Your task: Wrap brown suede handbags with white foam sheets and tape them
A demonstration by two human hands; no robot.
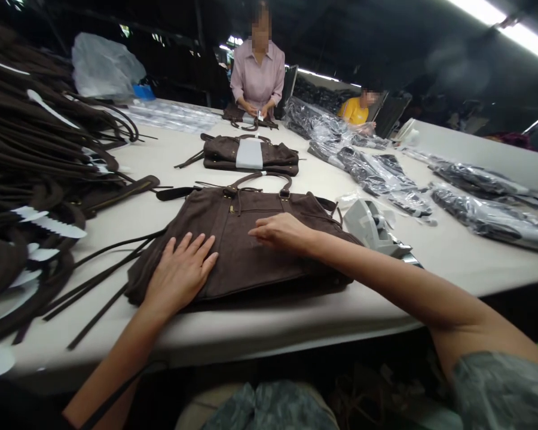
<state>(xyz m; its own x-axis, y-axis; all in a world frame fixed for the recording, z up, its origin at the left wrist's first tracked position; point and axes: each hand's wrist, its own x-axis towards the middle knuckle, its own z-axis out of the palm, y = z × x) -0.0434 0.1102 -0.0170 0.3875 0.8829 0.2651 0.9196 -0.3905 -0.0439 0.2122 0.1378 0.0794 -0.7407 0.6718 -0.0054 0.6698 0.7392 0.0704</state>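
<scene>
A dark brown suede handbag (251, 239) lies flat on the white table (296, 316) right in front of me, handles pointing away. My left hand (182, 272) rests palm-down on the bag's near left part, fingers spread and holding nothing. My right hand (280, 232) lies on the bag's middle, fingers together and pointing left, pressing the fabric. Long thin brown straps (103, 280) trail off the bag's left side across the table.
A tall pile of brown straps with white tags (36, 179) fills the left. A second bag stack (250, 155) lies further back. A tape dispenser (374, 230) sits right of my bag. Plastic-wrapped dark items (475, 209) cover the right. Two people work at the far side.
</scene>
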